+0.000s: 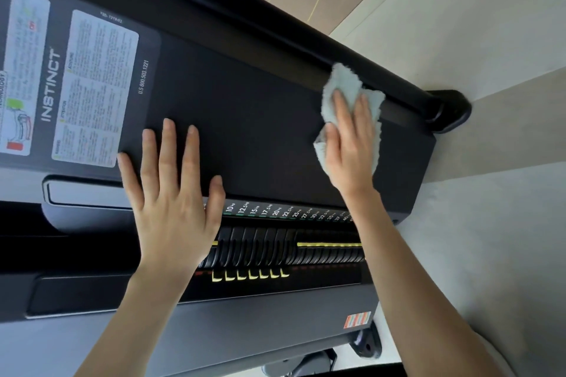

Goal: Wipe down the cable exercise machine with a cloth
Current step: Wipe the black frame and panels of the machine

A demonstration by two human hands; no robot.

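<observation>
Two bare forearms reach over the weight stack [260, 249] of a black cable machine [214, 330]. The left hand [171, 202] lies flat on the machine's dark panel [245, 107], fingers straight and spread, holding nothing. The right hand [349, 147], fingers straight and close together, presses a pale blue-green cloth [344, 79] to the same panel. The fluffy cloth bunches around the fingers, its far edge touching the round frame tube [275, 24]. Pale floor [490, 40] lies beyond.
</observation>
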